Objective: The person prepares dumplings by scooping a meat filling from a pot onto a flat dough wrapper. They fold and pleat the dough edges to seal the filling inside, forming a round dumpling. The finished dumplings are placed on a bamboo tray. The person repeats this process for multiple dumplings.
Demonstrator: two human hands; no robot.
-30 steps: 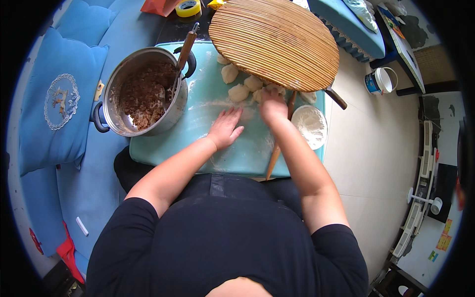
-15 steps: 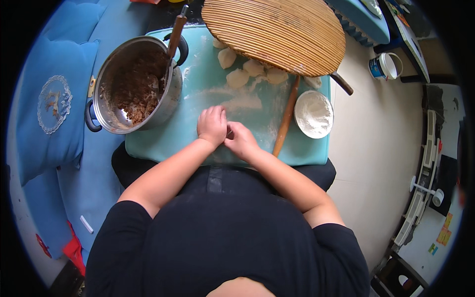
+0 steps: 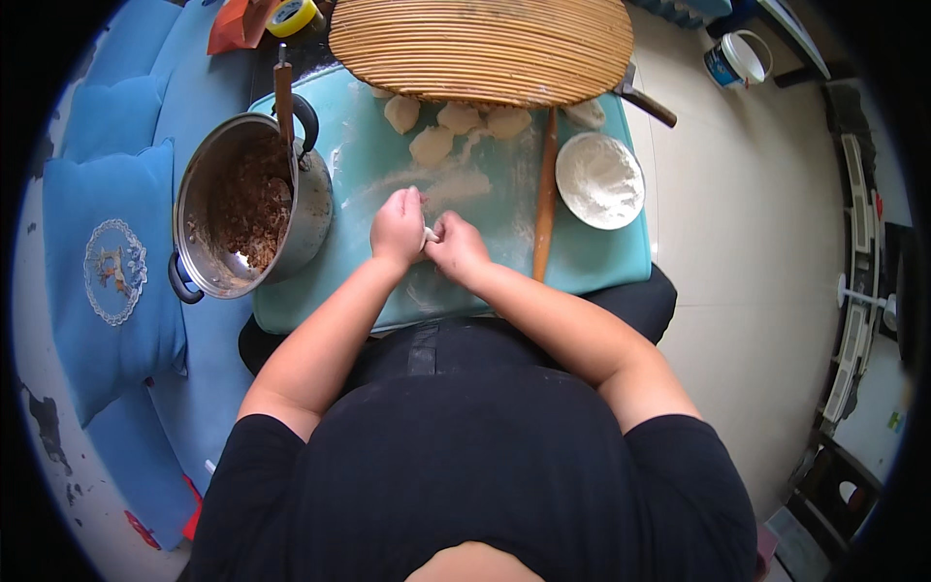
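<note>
My left hand (image 3: 397, 229) curls around a piece of white dough (image 3: 428, 236), most of which its fingers hide. Close against it, my right hand (image 3: 456, 248) pinches the edge of the same dough. Both hands are held over the near part of a floury turquoise board (image 3: 388, 301). Beyond them lie several white dough pieces (image 3: 432, 146), partly under a round ribbed tray (image 3: 485, 48). To the right of my hands a wooden rolling pin (image 3: 546, 204) lies lengthwise, beside a white bowl of flour (image 3: 601, 181).
A metal pot (image 3: 312, 209) with brown filling (image 3: 254, 209) and a wooden-handled utensil (image 3: 284, 97) stands at the left. A dark handle (image 3: 648, 105) sticks out right of the tray. Left is a blue sofa cushion (image 3: 112, 339); a white bucket (image 3: 742, 60) stands on the floor, far right.
The view has shifted, so the board's things sit higher and further left. My hands stay together, and a bit of white dough now shows between them.
</note>
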